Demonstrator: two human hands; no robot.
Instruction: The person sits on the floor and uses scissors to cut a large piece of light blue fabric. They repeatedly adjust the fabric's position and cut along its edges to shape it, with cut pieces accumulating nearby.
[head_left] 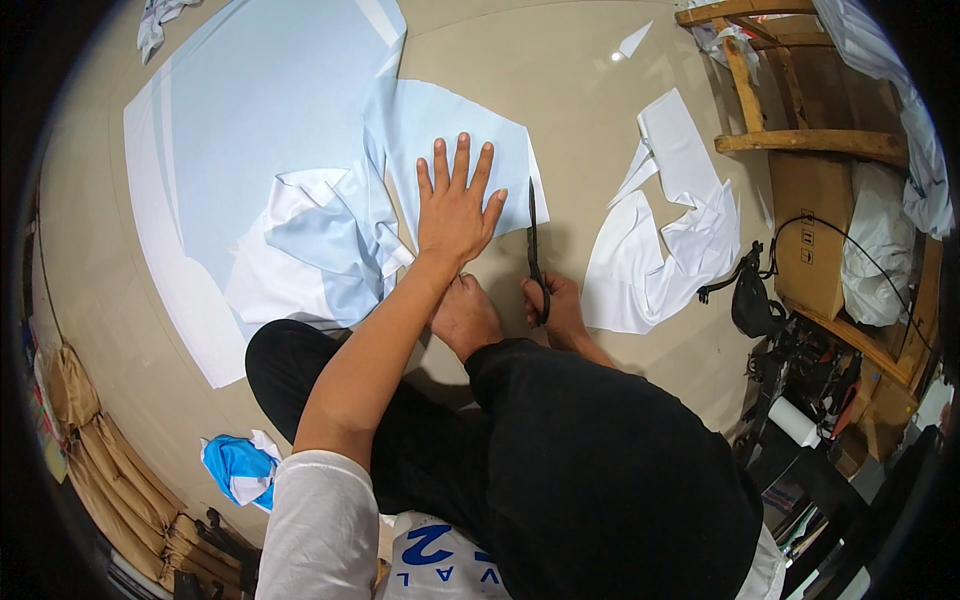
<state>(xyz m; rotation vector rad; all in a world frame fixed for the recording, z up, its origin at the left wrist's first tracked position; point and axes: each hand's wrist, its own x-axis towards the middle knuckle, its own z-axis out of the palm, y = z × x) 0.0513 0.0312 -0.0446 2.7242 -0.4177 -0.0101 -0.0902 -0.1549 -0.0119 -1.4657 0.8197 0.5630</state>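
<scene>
My left hand (452, 205) lies palm down with spread fingers on a pale blue cloth piece (420, 120) with white underneath at its right edge. My right hand (556, 302) grips black scissors (533, 245), their blades pointing forward at the right edge of that cloth. A larger pale blue piece (260, 90) lies at the left, with crumpled white and pale blue fabric (320, 235) on it. My bare foot (467, 316) is below my left wrist, and my black-clad leg covers part of my right forearm.
White offcuts (660, 280) lie to the right. A wooden frame (810, 141), cardboard box (810, 250), black bag (752, 300) and cables line the right side. A bright blue cloth bundle (240, 470) and brown covered material (110, 470) are at lower left, on the beige tiled floor (470, 45).
</scene>
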